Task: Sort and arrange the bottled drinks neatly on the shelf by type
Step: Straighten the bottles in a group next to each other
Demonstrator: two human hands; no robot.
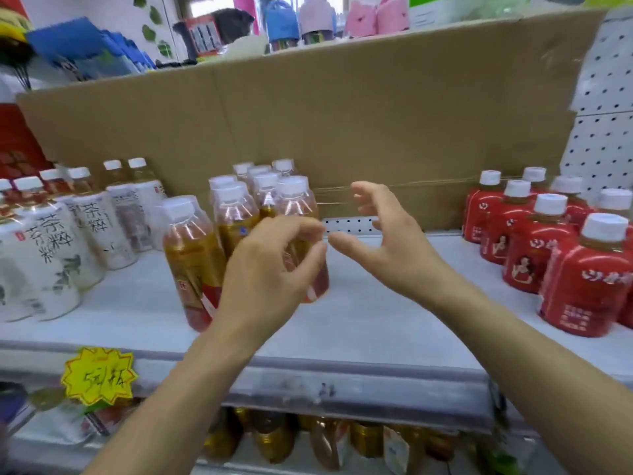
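Bottles of amber tea (236, 217), clear plastic, white caps, clustered on white shelf (359, 320) by type. Left hand (270, 269) curled against cluster front, grip unclear; right hand (387, 241) spread, empty, likely squaring group.

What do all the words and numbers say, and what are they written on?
"茶粹": on the white-label bottles, in big black brush writing.
"5": on the yellow star tag; the handwriting after it is too blurred to read.
red bottles: white writing, too blurred to read.
amber bottles: labels too blurred to read.
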